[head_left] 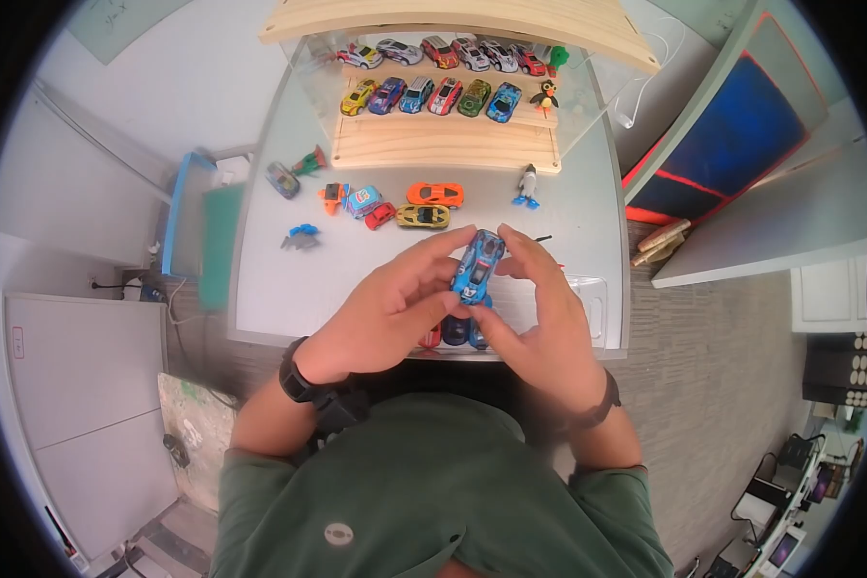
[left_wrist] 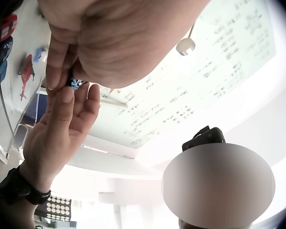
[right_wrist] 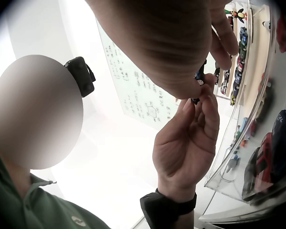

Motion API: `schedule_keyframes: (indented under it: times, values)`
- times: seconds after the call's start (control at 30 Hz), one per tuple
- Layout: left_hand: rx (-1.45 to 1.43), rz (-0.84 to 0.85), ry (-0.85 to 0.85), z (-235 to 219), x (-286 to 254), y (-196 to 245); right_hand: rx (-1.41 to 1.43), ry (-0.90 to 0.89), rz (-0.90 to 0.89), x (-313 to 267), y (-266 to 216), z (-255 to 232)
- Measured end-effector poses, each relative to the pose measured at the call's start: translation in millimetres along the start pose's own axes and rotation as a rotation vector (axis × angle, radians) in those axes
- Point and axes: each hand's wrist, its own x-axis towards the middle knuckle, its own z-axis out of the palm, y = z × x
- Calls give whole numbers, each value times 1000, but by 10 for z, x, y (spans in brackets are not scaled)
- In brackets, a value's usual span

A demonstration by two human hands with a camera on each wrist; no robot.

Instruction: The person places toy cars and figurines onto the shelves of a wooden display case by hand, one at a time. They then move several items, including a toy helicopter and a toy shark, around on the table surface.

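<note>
A blue toy car (head_left: 478,267) with dark and red markings is held above the table's front part, its roof facing the head camera. My left hand (head_left: 385,306) pinches it from one side with thumb and fingertips. On the other side my right hand (head_left: 552,332) grips it between thumb and fingers. In the left wrist view only a bit of the car (left_wrist: 76,84) shows between the hands. Beneath the hands, a clear plastic tray (head_left: 588,299) holds several toy cars, among them a red car (right_wrist: 263,160) and a dark blue car (right_wrist: 282,136).
A wooden shelf (head_left: 443,149) with clear sides carries two rows of toy cars at the back. In front of it lie an orange car (head_left: 435,196), a gold car (head_left: 422,217), a small red car (head_left: 380,216) and a penguin figure (head_left: 527,183). A grey-blue figure (head_left: 302,237) lies at left.
</note>
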Motion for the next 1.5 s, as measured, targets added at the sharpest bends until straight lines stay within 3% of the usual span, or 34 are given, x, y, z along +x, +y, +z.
schedule_keyframes:
  times: [0.6,0.67,0.8,0.9,0.97,1.13,1.2,1.3,1.43,1.5]
  values:
    - [-101,98,63,-59,44,-158,85,-28,21,-22,23,49]
    - [35,18,150,-59,32,-133,100,-37,14,-22,26,50]
    - [346,59,220,-82,6,-14,96,-55,9,-42,26,38]
    - [503,155,309,-149,16,-1,47,-52,-13,-24,42,9]
    - [798,264,406,-296,52,-45,4,-43,-41,-22,39,-36]
    - [916,252,494,-621,114,-15,7,-26,51,-125,114,-119]
    - [974,356,593,-778,187,-89,-12,-25,70,-184,134,-190]
    - [1159,259,607,-1013,295,-120,-29,-10,123,-264,127,-293]
    - [1171,255,647,-1139,419,-192,-53,21,167,-385,144,-416]
    - [1162,146,658,-1095,460,-124,-47,24,179,-427,145,-453]
